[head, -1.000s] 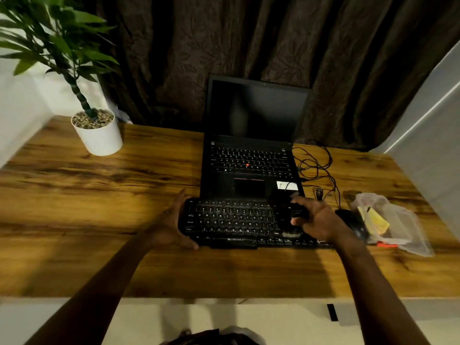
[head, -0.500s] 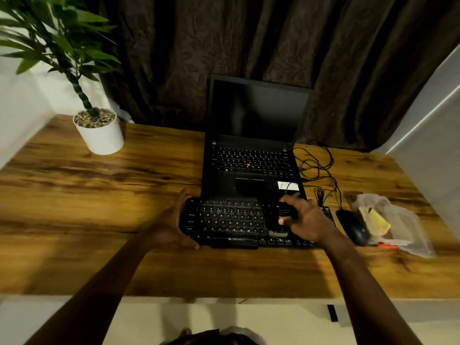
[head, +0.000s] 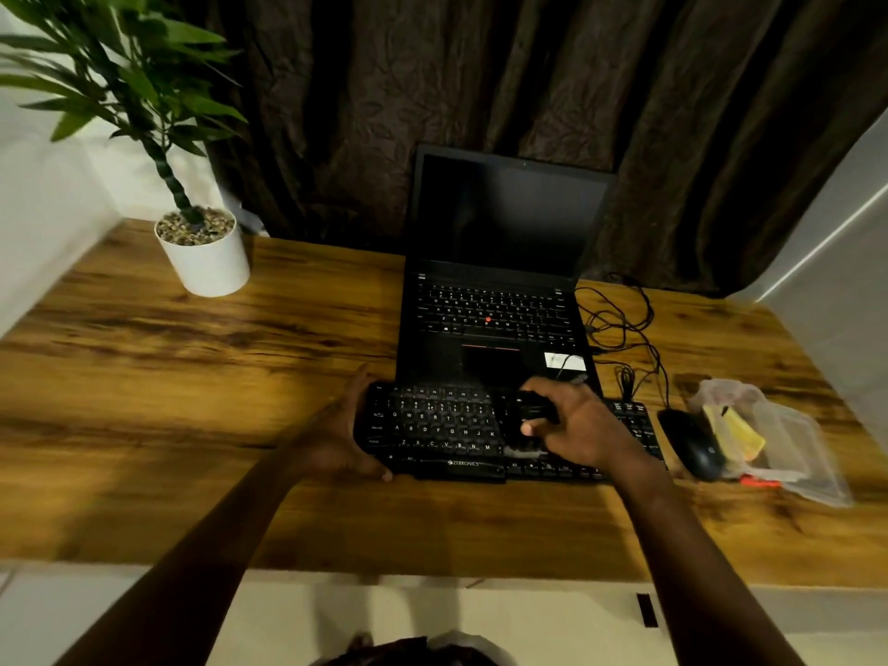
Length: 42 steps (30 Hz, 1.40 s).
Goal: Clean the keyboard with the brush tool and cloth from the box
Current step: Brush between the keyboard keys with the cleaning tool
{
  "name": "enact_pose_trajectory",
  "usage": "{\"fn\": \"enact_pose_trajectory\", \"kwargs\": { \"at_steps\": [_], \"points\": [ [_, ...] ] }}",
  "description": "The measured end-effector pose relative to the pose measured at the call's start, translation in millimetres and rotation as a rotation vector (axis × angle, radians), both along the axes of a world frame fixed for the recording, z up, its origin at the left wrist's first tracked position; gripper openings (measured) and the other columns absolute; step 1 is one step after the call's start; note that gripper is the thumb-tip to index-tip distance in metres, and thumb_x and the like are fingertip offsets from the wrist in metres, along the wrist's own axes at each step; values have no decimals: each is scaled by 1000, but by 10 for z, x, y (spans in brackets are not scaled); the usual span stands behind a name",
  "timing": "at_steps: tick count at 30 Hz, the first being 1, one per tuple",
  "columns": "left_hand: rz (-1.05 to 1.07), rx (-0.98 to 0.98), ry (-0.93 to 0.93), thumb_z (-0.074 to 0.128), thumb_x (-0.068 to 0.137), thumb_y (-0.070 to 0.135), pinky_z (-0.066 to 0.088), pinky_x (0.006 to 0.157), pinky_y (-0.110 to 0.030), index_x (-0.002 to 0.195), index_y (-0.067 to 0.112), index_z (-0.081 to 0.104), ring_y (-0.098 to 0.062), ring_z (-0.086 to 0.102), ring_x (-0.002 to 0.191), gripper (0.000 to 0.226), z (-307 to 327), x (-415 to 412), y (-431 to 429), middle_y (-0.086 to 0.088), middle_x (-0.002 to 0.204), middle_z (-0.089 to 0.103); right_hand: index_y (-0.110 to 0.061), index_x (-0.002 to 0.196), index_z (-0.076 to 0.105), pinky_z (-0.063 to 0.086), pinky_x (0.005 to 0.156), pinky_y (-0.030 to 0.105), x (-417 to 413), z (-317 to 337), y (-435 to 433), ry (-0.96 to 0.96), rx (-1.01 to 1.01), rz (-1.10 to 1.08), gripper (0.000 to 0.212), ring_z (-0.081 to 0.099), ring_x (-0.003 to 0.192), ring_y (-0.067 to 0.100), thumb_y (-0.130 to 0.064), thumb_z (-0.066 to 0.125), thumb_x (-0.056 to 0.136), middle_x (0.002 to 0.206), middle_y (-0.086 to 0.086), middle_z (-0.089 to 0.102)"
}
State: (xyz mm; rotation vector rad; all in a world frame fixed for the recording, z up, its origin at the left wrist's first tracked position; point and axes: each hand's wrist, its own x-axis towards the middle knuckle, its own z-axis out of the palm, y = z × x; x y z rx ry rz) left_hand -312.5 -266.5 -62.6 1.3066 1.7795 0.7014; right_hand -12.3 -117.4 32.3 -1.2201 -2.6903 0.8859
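- Two bare forearms reach in over the near edge of the wooden surface [head: 144,425] to the black keyboard [head: 432,425], which lies flat at its middle
- The left hand [head: 343,437] grips the keyboard's left end, thumb on the near edge and fingers curled over the far edge
- The right hand [head: 584,425] holds the dark brush tool [head: 531,411] over the keys right of centre, fingers curled round it, its pale bristle end down at the lower rows
- Just right of the keyboard sits a black mouse [head: 692,444]
- Beside the mouse is the clear plastic box [head: 797,454] with something yellow inside; I cannot tell whether that is the cloth
- Behind the keyboard stands an open laptop [head: 490,329], screen dark, with loose cables [head: 620,324] to its right
- At the far left is a potted plant [head: 204,262], and a dark curtain [head: 480,64] hangs behind
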Motion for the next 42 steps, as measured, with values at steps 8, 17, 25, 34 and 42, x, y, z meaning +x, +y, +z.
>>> {"fn": "enact_pose_trajectory", "kwargs": {
  "at_steps": [8, 17, 25, 34, 42],
  "points": [
    [6, -4, -8, 96, 27, 60, 31, 118, -37, 153, 43, -18, -16, 30, 145, 171, -36, -22, 4, 8, 159, 31, -34, 110, 59, 57, 67, 26, -447, -41, -198, 77, -38, 97, 36, 65, 72, -2, -11, 72, 86, 89, -9, 68],
    [18, 22, -7, 96, 28, 60, 29, 119, -39, 151, 47, -18, -15, 25, 147, 168, -87, -35, -7, 9, 162, 25, -33, 134, 52, 43, 86, 27, -299, 121, -101, -161, 3, 43, 49, 53, 92, 6, -21, 70, 90, 104, -10, 48],
    [9, 31, 2, 101, 33, 48, 33, 117, -33, 154, 40, -17, -9, 31, 143, 169, -61, -11, 11, 17, 156, 29, -37, 103, 58, 59, 72, 41, -777, -39, -348, 98, -45, 152, 30, 65, 79, 5, -16, 72, 87, 86, -9, 67],
    [-7, 67, -5, 96, 29, 62, 34, 118, -37, 153, 40, -19, -9, 31, 145, 171, -86, -35, -3, 14, 158, 31, -44, 109, 56, 55, 87, 44, -538, -37, -174, -41, -11, 61, 35, 61, 97, 13, -23, 73, 86, 99, -10, 64],
    [-57, 104, 40, 91, 34, 61, 28, 110, -15, 155, 30, -20, -2, 33, 140, 166, -59, -24, -13, 19, 153, 31, -42, 113, 53, 58, 79, 43, -949, -172, -453, 75, -12, 113, 38, 64, 90, 15, -23, 70, 85, 95, -7, 66]
  ]
}}
